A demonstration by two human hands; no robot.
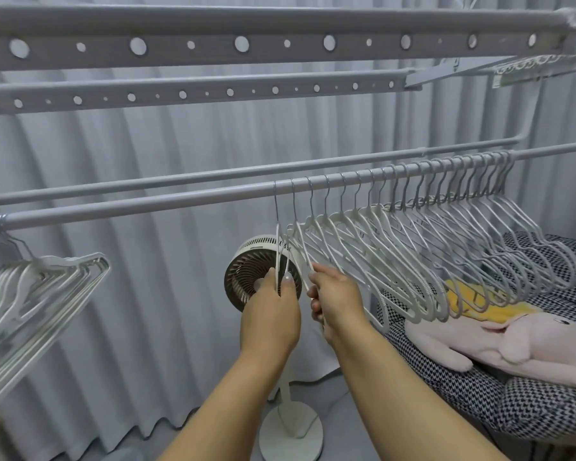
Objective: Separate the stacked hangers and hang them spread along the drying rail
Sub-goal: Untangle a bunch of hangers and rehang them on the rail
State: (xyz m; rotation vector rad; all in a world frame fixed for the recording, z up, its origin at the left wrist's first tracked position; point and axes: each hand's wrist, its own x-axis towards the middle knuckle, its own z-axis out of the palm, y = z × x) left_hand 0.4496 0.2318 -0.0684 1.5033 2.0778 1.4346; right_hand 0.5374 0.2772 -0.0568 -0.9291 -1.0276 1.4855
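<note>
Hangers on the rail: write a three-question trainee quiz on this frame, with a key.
1. True or false: the spread hangers hang on the front rail.
2. What stands behind both hands? A) a fan B) a ladder C) a bucket
3. Fill in: a tight bunch of hangers hangs at the rail's ____ end.

Key
1. True.
2. A, the fan shows behind the left hand and the right hand, each gripping a hanger.
3. Left.
</note>
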